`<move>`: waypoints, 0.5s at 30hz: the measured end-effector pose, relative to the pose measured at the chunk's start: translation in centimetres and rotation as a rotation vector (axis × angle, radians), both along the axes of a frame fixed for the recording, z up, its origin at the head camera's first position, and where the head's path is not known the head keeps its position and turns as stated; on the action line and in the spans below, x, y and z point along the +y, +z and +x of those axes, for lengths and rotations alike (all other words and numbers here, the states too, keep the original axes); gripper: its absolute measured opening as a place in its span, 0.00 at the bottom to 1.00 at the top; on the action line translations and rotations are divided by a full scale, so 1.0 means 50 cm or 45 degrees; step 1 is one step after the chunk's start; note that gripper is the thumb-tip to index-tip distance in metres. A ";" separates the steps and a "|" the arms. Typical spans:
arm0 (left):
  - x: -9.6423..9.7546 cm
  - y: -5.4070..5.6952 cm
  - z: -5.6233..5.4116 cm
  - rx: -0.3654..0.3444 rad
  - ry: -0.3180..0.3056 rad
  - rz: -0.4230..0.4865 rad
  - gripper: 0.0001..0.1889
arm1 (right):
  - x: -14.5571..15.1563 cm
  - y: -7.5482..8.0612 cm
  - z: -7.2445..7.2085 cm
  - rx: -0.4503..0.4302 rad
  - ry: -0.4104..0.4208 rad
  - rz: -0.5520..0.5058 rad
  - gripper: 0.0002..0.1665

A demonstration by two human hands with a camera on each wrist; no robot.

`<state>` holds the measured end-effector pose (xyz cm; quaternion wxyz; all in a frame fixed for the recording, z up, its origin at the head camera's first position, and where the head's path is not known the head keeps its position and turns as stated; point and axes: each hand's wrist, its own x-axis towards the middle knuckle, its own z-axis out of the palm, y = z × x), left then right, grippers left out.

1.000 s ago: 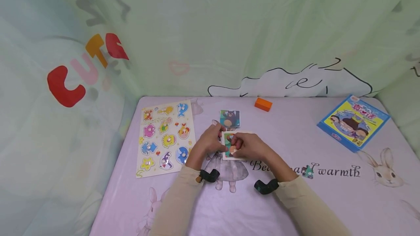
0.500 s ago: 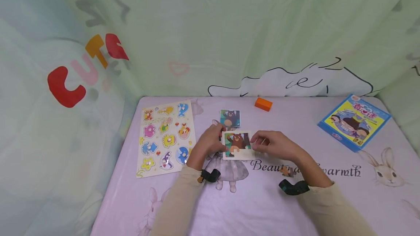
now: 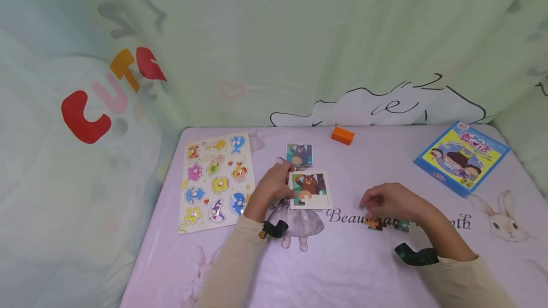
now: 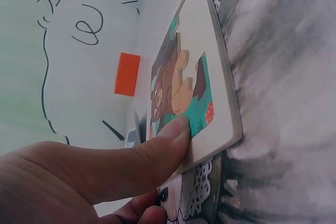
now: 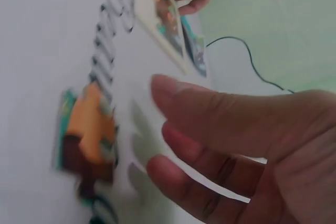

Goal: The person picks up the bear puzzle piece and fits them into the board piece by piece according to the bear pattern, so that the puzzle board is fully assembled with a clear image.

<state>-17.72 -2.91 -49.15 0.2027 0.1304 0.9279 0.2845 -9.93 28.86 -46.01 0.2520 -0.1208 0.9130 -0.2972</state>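
A small jigsaw board [image 3: 317,201] with a bear picture lies in the middle of the table, several pieces set in its upper and left parts and its lower right part bare. My left hand [image 3: 274,182] holds it at the left edge; in the left wrist view the thumb presses on the picture near the corner. My right hand [image 3: 396,201] is over the table to the right, fingers loosely bent and nothing between them. Below its fingertips lies an orange and brown jigsaw piece [image 5: 90,132], with a green piece [image 3: 402,225] beside it.
Behind the board lies a bear picture card [image 3: 299,154]. A sea-animal peg puzzle [image 3: 204,221] is at the left, an orange block [image 3: 342,136] at the back, and a blue game box [image 3: 462,158] at the back right. Fabric walls rise along the table's sides.
My right hand has let go of a piece on the board and moved right toward the loose pieces. The left hand has stayed at the board's left edge.
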 end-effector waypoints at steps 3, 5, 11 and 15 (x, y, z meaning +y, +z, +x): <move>-0.001 -0.002 0.001 -0.004 0.000 -0.010 0.37 | 0.014 -0.011 0.009 -0.034 -0.001 0.025 0.11; -0.001 -0.003 0.001 -0.012 0.000 -0.007 0.37 | 0.020 -0.017 0.015 -0.036 0.008 0.035 0.13; -0.005 -0.005 -0.002 -0.017 -0.016 0.029 0.36 | 0.030 -0.029 0.021 0.005 0.023 0.003 0.13; -0.010 -0.008 -0.004 -0.025 -0.030 0.056 0.36 | 0.034 -0.035 0.016 0.044 0.021 -0.015 0.09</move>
